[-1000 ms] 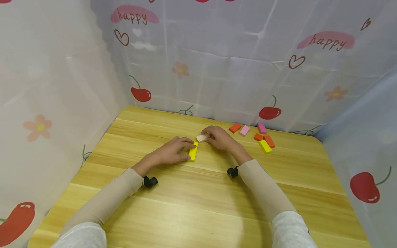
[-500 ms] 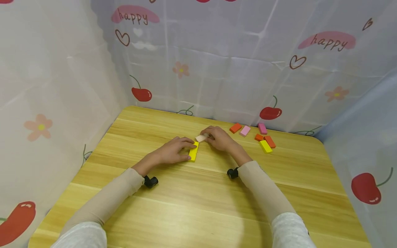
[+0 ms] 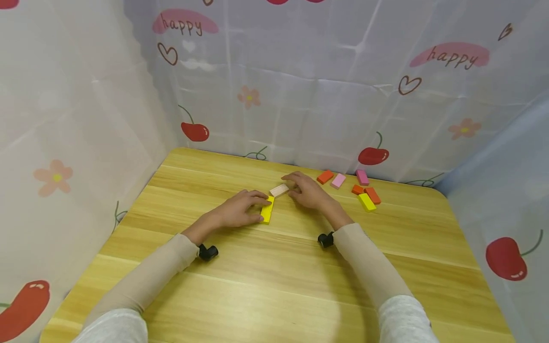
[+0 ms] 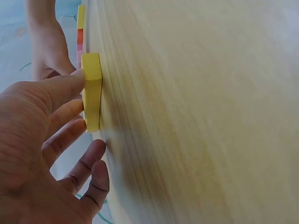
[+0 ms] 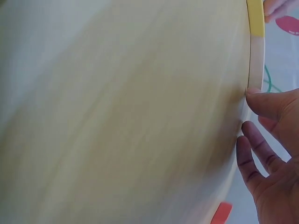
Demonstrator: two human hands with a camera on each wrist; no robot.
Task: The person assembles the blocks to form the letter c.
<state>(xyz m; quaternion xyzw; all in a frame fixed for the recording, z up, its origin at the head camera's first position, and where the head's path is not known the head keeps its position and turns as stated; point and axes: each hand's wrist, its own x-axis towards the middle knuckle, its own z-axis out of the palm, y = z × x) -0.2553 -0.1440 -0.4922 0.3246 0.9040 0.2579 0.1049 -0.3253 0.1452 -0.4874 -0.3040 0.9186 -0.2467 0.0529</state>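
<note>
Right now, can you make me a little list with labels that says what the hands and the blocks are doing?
left hand: fingers rest on the yellow block, holding it flat on the wooden table
right hand: open, fingertips beside the pale block
pale block: flat on the table, just past the far end of the yellow block
spare blocks: two orange, two pink, one small orange and one yellow, loose near the right far edge
backdrop: white sheet with cherries and the word happy
</note>
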